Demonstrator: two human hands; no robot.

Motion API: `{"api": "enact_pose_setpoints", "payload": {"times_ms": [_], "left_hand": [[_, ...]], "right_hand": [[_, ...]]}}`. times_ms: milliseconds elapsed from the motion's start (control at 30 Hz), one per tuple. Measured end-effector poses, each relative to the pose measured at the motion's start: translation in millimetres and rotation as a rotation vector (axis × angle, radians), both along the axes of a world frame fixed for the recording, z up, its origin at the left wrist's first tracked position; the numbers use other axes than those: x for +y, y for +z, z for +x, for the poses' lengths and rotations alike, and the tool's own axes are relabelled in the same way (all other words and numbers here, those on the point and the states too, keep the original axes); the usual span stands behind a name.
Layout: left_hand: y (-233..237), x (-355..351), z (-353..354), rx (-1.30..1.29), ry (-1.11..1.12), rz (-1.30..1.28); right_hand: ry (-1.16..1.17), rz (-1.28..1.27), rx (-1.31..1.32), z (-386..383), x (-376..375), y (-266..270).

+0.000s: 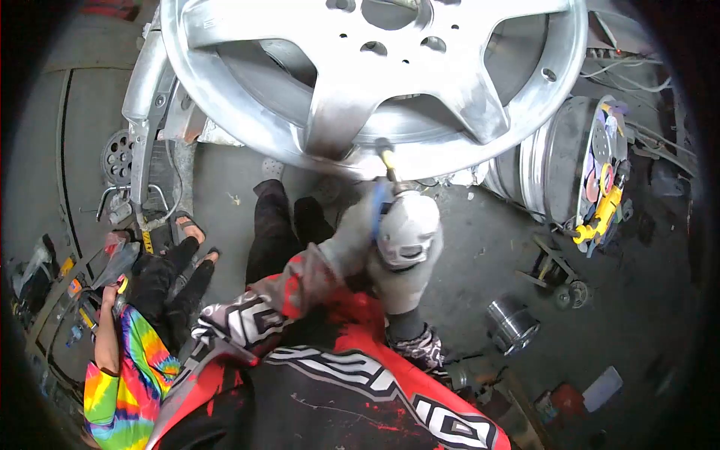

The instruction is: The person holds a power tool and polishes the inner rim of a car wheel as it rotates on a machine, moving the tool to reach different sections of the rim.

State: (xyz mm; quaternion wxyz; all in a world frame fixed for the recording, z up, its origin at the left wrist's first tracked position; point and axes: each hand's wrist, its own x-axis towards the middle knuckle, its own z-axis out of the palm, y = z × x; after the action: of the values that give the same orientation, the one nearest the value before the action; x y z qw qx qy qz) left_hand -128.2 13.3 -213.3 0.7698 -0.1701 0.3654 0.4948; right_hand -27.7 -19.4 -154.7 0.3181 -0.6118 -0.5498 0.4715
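A large silver alloy wheel [420,64] faces me across the top, its broad spokes partly brushed and shaded dark. My right hand [409,229], in a grey-and-white glove, is wrapped round a die grinder. The grinder's thin shaft [388,160] ends in a small dark tip that overlaps the lower rim between two spokes. Against the right hand lies my left hand [361,219], also gloved and smeared by motion, closed at the tool beside a blue strip. Both gloves hide most of the tool's body.
Another wheel [534,169] lies at the right, with sanding discs and a yellow power tool [600,217] on it. A shiny metal cylinder [513,327] and a small wheeled stand [551,270] rest on the floor. A person in a tie-dye shirt [135,367] sits at the left, near a metal frame [142,97].
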Motion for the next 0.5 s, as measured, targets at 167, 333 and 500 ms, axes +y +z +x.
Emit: {"api": "enact_pose_setpoints", "payload": {"times_ms": [167,333,500], "left_hand": [[43.7,49.2,29.9,-0.161,0.020,0.368],[42.3,43.6,24.1,0.050,-0.135,0.152],[64.3,5.2,-24.5,0.168,-0.105,-0.078]], "right_hand": [[-0.121,0.263,-0.307,28.2,38.0,17.5],[-0.076,0.293,-0.348,34.5,27.7,1.8],[0.097,0.203,-0.097,3.1,-6.2,-7.4]]}}
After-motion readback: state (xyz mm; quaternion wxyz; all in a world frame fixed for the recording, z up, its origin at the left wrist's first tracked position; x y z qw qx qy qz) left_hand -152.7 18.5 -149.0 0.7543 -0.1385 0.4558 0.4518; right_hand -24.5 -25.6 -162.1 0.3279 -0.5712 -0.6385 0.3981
